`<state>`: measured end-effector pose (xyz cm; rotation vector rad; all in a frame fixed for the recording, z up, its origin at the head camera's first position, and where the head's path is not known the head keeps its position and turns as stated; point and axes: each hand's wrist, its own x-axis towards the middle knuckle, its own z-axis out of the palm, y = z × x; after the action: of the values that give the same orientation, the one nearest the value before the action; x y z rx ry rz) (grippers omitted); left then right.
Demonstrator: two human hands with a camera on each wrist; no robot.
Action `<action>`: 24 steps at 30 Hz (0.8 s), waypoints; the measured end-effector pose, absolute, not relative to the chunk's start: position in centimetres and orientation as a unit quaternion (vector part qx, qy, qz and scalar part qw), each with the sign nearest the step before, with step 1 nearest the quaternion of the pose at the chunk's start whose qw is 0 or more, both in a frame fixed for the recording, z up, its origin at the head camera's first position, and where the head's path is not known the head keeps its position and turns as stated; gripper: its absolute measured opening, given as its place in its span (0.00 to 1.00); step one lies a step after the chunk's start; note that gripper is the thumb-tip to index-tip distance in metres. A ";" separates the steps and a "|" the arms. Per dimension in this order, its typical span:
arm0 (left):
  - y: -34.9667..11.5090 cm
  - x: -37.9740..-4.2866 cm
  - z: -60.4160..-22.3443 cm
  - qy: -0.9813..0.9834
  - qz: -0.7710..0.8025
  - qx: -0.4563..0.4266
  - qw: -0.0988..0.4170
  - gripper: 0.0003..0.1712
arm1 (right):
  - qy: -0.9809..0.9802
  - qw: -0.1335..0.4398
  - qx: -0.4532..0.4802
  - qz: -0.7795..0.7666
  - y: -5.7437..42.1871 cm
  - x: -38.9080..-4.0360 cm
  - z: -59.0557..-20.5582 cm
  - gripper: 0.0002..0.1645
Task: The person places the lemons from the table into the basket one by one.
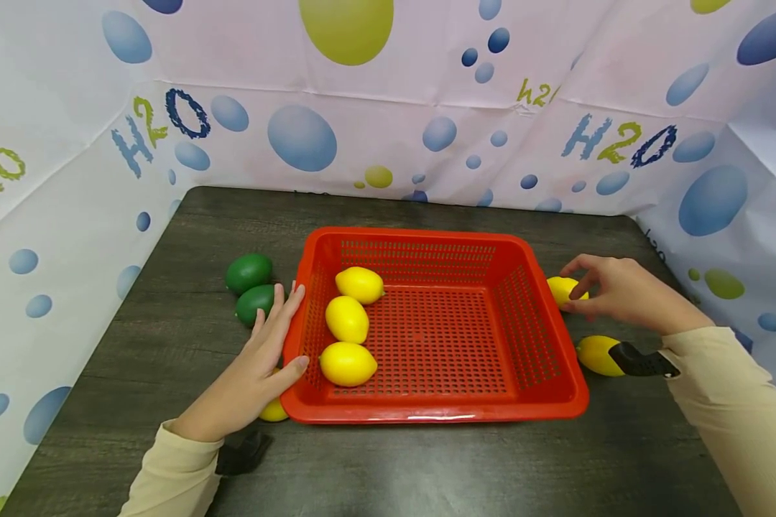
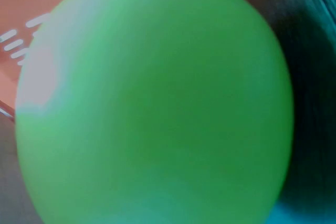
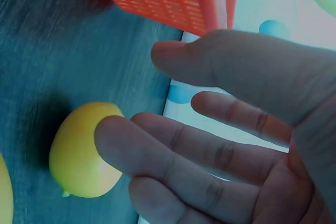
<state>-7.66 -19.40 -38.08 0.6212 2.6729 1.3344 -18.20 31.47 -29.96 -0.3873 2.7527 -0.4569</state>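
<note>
A red plastic basket (image 1: 427,414) with perforated walls sits mid-table. Three lemons (image 1: 347,319) lie along its left side, inside. My left hand (image 1: 259,373) rests on the basket's left rim, fingers extended and thumb over the edge. Two green fruits (image 1: 248,273) lie beside its fingertips, and a lemon (image 1: 274,411) is partly hidden under that hand. In the left wrist view a blurred green rounded thing (image 2: 157,103) fills the picture. My right hand (image 1: 611,291) reaches over a lemon (image 1: 559,291) outside the right wall; its thumb and fingers are spread apart, one fingertip overlapping a lemon (image 3: 79,150) in the right wrist view.
Another lemon (image 1: 598,355) lies right of the basket, below the right hand, partly covered by the black wrist strap (image 1: 643,361). The dark wooden table (image 1: 375,467) is bordered at the back and sides by a white sheet (image 1: 401,93) printed with bubbles.
</note>
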 end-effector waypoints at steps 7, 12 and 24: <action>-19.5 -7.8 -38.1 0.875 0.437 0.201 0.049 0.49 | 0.965 0.168 -0.125 -0.160 32.4 -18.7 -30.9 0.36; -19.5 -7.9 -38.1 0.875 0.438 0.203 0.049 0.49 | 0.965 0.171 -0.113 -0.161 33.1 -19.0 -31.3 0.37; -19.5 -7.8 -38.2 0.876 0.438 0.198 0.049 0.49 | 0.969 0.164 -0.095 -0.159 33.9 -20.0 -32.2 0.38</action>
<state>-7.78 -19.53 -38.23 0.6022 2.6681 1.3342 -19.98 33.92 -32.18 -0.2717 2.7621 -0.4534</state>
